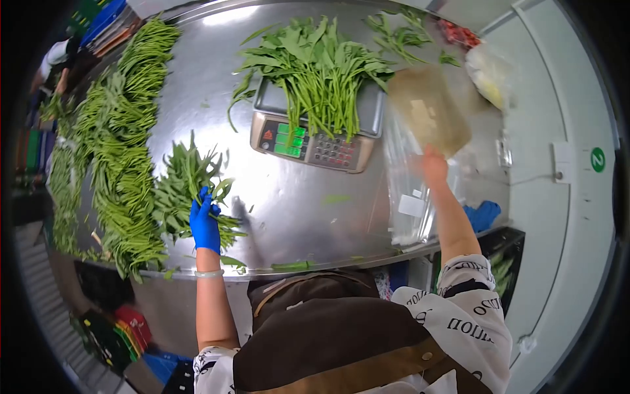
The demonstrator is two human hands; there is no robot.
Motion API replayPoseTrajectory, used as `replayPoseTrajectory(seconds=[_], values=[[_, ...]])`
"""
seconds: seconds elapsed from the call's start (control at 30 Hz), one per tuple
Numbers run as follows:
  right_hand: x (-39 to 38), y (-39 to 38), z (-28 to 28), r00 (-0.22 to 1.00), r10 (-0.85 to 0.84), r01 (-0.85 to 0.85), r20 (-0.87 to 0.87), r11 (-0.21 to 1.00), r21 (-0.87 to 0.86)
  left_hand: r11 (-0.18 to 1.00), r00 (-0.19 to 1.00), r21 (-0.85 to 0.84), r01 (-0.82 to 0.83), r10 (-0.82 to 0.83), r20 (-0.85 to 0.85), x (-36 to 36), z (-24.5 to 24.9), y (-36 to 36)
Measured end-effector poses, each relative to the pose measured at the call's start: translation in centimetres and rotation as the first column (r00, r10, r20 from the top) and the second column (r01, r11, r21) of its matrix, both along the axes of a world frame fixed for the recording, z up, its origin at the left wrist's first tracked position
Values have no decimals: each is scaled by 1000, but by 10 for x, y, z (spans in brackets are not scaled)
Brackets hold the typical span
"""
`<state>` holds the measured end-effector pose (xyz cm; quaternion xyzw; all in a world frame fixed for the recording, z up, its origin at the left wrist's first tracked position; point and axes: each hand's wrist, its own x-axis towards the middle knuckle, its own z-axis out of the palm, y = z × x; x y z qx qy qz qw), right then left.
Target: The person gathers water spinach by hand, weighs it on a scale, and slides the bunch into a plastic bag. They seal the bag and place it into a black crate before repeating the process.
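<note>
My left hand (205,220), in a blue glove, is closed around a bunch of leafy greens (187,171) with long green stems, probably water spinach, low over the metal table. My bare right hand (434,167), smeared by motion, grips the near edge of a brownish, see-through plastic bag (453,111) with a pale label. Beneath that arm lies a stack of clear plastic bags (410,223). A larger bunch of the same greens (321,72) rests on the pan of a digital scale (315,144), its stems hanging over the green-lit display panel.
Long rows of greens (121,144) line the left of the metal table (203,98). Loose sprigs (400,36), a red-filled pack (458,33) and a white bag (489,75) lie far right. A crumpled blue glove (482,215) sits near the right edge. Another person's hand (62,82) shows far left.
</note>
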<state>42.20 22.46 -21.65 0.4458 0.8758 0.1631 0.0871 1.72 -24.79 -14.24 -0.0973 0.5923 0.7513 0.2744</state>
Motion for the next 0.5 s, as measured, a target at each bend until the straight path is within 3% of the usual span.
replayPoseTrajectory(seconds=[0.07,0.13,0.17,0.2,0.27,0.37,0.4,0.5], values=[[3,26,-6,997,40,-37,66,998,-43,970,993,-237,55,-77,-84,-3,-14,-18],[3,46,2,991,79,-74,108,996,-52,853,975,-521,22,-134,-177,8,-17,-20],[-2,51,12,987,108,-103,116,994,-48,837,941,-546,33,-210,-264,13,-19,-24],[-4,47,24,983,133,-128,125,991,-45,833,924,-553,28,-232,-303,23,-14,-24],[-14,15,73,979,205,-197,15,957,-213,837,879,-547,13,-271,-393,38,-2,-14],[-29,-49,98,961,237,-275,-141,841,-466,902,917,-429,41,-205,-342,51,-4,19],[-48,-79,131,983,177,-175,-53,798,-576,917,936,-394,57,-187,-300,55,3,38],[-60,-115,138,977,204,-170,-55,604,-779,960,918,-232,155,-226,-325,47,17,96]])
